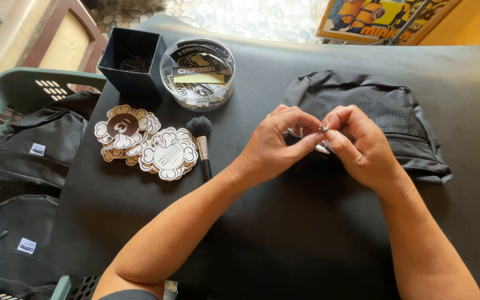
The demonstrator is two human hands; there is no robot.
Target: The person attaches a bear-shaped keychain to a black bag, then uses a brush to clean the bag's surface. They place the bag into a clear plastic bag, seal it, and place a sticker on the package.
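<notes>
Hands meet over the middle of the black textured table mat [284,233]: the left hand [281,144] and the right hand [356,144] both pinch one small silver metal piece [323,129] between thumb and fingertips, just above the near left edge of a black mesh fabric pouch [379,119]. Part of the metal piece is hidden behind the fingers, so its full shape cannot be told.

To the left lie die-cut sheep-shaped paper tags [145,141] in two overlapping piles, one topped brown and one topped white; the number in each pile cannot be counted. One black-bristled brush with a silver ferrule [202,141] lies just right of them. Farther away stand one square black box [131,58] holding a dark tangle of thin loops, and one round clear plastic tub [197,75] of black and yellow labels.

At the far left edge, one green plastic basket [6,91] holds folded black fabric bags [26,166], two white labels showing.
</notes>
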